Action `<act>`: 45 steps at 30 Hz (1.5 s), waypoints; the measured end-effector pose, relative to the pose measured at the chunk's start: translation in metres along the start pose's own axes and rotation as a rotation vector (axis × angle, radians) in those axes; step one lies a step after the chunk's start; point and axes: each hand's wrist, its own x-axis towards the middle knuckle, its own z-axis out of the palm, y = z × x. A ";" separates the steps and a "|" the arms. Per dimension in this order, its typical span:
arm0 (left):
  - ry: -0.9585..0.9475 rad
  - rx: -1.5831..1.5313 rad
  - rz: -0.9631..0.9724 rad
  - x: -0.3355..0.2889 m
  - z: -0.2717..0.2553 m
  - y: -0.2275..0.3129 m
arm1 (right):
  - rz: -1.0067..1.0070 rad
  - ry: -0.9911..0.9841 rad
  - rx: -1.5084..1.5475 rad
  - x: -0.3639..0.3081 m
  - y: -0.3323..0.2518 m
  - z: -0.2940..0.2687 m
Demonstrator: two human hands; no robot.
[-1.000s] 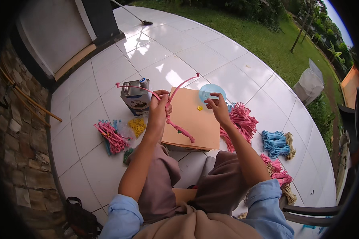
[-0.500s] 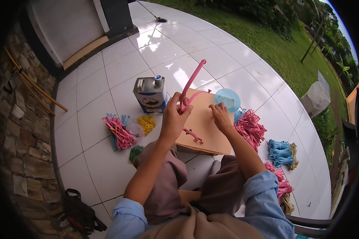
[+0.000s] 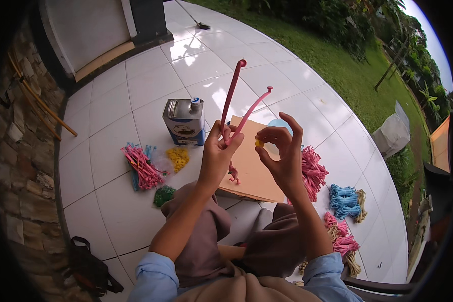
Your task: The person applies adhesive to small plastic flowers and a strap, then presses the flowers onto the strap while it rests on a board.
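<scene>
Head view: the left hand is closed around pink strips, pinching them between thumb and fingers near where they meet. Two lengths rise above the grip in a narrow V, and a shorter end shows below it; whether these are joined or separate cannot be told. The right hand pinches a small yellow piece between thumb and index finger, the other fingers spread clear. The piece is beside the strips, apart from them, above the cardboard.

Handling: the strips appear light and springy, stiff enough to stand up from the grip yet likely to bend under side load. Their smooth surface may slip slightly; hold close to the meeting point, leaving the knobbed ends free. The yellow piece is likely light, rigid and easily dropped; a fingertip hold at its rim should suit it.

Materials: the cardboard is flat, matte and brown. Past it, partly hidden by the right hand, is a round, pale blue dish. Left of it stands a boxy metal can with a capped spout. Nearer lie bright yellow pieces and glossy green pieces. Slender pink bundles lie to the right, on smooth, reflective white tiles.
</scene>
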 end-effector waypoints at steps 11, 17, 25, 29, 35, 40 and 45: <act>-0.105 -0.046 -0.032 -0.005 0.019 0.001 | -0.330 -0.027 -0.354 -0.009 -0.003 -0.011; -0.146 -0.046 -0.063 -0.005 0.020 -0.002 | -0.387 0.050 -0.321 -0.010 -0.002 -0.012; -0.144 -0.136 -0.017 0.000 0.014 -0.010 | -0.278 -0.024 -0.362 -0.014 -0.004 -0.012; -0.120 -0.084 -0.082 0.000 0.009 -0.004 | -0.285 -0.089 -0.354 -0.012 -0.011 -0.013; -0.158 -0.236 -0.228 0.000 0.003 -0.003 | -0.468 -0.165 -0.449 -0.009 -0.006 -0.013; -0.221 -0.120 -0.133 0.001 0.006 -0.004 | -0.389 -0.013 -0.346 -0.015 0.000 -0.014; -0.205 -0.011 -0.019 -0.002 0.008 -0.011 | 0.016 0.245 -0.244 -0.010 -0.005 -0.023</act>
